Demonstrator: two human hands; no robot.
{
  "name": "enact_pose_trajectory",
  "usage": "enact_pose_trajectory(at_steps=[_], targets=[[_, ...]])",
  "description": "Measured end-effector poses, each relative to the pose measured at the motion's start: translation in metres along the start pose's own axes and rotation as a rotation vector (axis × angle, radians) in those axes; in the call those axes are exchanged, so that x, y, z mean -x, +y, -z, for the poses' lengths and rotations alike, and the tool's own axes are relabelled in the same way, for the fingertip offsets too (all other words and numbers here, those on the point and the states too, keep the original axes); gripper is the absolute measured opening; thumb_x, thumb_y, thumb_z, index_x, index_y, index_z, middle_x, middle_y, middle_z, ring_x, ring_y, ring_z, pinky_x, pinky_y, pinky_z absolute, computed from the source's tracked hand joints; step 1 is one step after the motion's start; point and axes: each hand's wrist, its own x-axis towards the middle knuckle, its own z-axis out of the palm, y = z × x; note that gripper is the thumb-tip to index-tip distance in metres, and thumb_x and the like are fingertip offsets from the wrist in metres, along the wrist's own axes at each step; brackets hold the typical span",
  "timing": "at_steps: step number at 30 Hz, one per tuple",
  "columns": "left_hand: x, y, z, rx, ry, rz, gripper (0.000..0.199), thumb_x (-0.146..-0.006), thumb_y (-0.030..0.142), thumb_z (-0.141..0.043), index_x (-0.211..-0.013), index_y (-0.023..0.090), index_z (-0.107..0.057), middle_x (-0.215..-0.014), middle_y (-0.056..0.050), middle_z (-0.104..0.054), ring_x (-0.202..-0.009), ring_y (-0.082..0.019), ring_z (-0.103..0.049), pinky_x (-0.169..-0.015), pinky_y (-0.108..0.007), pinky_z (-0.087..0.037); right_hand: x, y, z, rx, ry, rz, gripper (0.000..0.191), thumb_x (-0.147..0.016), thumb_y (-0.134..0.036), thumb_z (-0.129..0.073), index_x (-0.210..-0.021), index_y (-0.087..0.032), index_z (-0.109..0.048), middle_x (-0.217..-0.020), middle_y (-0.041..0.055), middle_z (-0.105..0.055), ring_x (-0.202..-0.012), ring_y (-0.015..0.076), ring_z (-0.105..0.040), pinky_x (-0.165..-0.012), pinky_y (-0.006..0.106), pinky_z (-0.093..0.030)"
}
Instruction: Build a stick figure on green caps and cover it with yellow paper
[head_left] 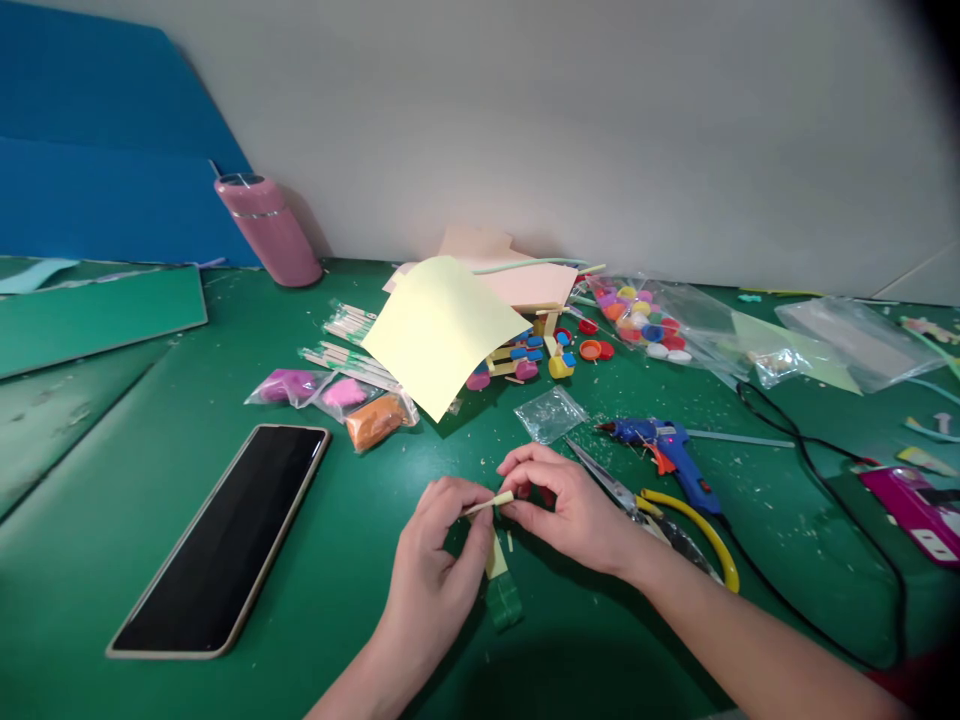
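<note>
Near the table's front, my left hand (442,550) pinches a thin stick (484,505) with a pale yellow piece (504,498) around its right end. My right hand (559,505) has its fingers curled at that end, thumb and fingertips beside the yellow piece; whether they grip it is hard to make out. Below the hands lie a pale yellow strip (496,560) and a dark green translucent piece (504,600). Scissors (611,480) with yellow handles lie just beyond my right hand, and a small clear bag (550,414) lies behind it.
A phone (225,540) lies at left, a pink bottle (270,230) behind it. Bagged clay (375,420), a yellow sheet (442,335) and colourful caps (645,320) are at the back. A blue glue gun (667,450) with a black cable (840,500) lies at right.
</note>
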Motion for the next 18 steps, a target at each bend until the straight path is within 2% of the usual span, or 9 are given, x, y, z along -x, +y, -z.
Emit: enact_pose_trajectory(at_steps=[4,12,18], targets=[[-0.001,-0.001,0.000,-0.017,0.012,-0.051,0.010,-0.083,0.015,-0.048,-0.082,0.019,-0.056,-0.078,-0.002,-0.058,-0.072,-0.014,-0.055,-0.062,-0.025,-0.044,-0.001,0.000,-0.002,0.066,0.049,0.048,0.010,-0.079,-0.010,-0.055,-0.083,-0.018,-0.059,-0.098,0.0052,-0.053,-0.089,0.0149,-0.056,-0.079,0.027,-0.044],[-0.001,-0.003,0.003,-0.195,0.088,-0.272,0.014,-0.079,0.007,-0.051,-0.087,0.017,-0.058,-0.077,-0.004,-0.058,-0.071,-0.014,-0.052,-0.061,-0.026,-0.046,-0.002,0.004,-0.007,0.066,0.157,0.114,0.015,-0.080,-0.010,-0.052,-0.086,-0.020,-0.061,-0.096,0.0060,-0.053,-0.092,0.0184,-0.055,-0.079,0.031,-0.045],[-0.003,-0.001,0.004,-0.259,0.099,-0.358,0.014,-0.078,0.005,-0.052,-0.085,0.014,-0.061,-0.074,-0.005,-0.057,-0.068,-0.015,-0.050,-0.059,-0.027,-0.046,-0.003,0.009,-0.012,-0.009,0.247,0.054,0.029,-0.074,-0.008,-0.055,-0.101,-0.019,-0.055,-0.096,0.0045,-0.054,-0.067,0.0114,-0.052,-0.069,0.027,-0.046]])
